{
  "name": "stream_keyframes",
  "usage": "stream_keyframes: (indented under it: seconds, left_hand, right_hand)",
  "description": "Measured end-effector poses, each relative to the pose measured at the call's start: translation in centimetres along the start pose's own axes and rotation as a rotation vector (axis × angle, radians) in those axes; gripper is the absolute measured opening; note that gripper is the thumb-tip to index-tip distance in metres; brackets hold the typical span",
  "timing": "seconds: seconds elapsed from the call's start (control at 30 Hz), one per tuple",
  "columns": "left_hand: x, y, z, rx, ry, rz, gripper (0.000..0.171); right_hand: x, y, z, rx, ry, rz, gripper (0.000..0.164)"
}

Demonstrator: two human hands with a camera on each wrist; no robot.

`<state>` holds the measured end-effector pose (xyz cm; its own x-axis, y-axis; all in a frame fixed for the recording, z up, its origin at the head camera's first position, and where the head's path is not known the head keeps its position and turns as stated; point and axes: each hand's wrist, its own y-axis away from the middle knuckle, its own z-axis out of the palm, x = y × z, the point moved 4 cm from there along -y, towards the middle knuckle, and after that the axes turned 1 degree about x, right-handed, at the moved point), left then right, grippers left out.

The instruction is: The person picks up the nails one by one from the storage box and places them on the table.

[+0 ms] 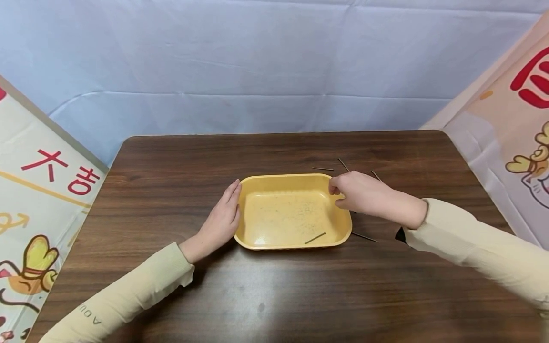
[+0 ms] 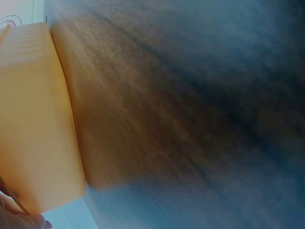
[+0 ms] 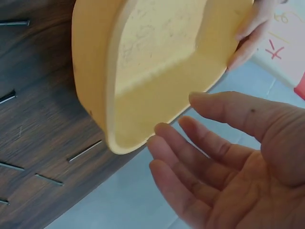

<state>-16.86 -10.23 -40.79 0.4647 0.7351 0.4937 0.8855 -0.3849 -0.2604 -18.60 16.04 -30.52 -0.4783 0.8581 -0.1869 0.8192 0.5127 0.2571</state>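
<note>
A yellow plastic tray (image 1: 274,214) sits on the wooden table, and one long nail (image 1: 315,238) lies inside it near the front right. My left hand (image 1: 220,216) rests against the tray's left end with its fingers straight along the rim. Over the right end of the tray is my right hand (image 1: 362,193). In the right wrist view this hand (image 3: 219,167) has loosely bent fingers, thumb apart from them, and nothing between. The left wrist view shows the tray's outer wall (image 2: 38,119) close up, with fingertips (image 2: 28,221) at its lower edge.
Several loose nails lie on the table right of and behind the tray, among them one nail (image 1: 364,237) by its right front corner and another nail (image 1: 323,168) behind it. A pale cloth (image 1: 257,62) hangs behind the table (image 1: 171,157). Printed banners flank both sides.
</note>
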Motion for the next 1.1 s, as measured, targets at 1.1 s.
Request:
stream_keyframes:
  seconds: [1.1]
  left_hand:
    - [0.1, -0.1, 0.0, 0.027, -0.002, 0.009, 0.046]
  right_hand:
    - [-5.1, -3.1, 4.0, -0.313, 0.169, -0.243, 0.015]
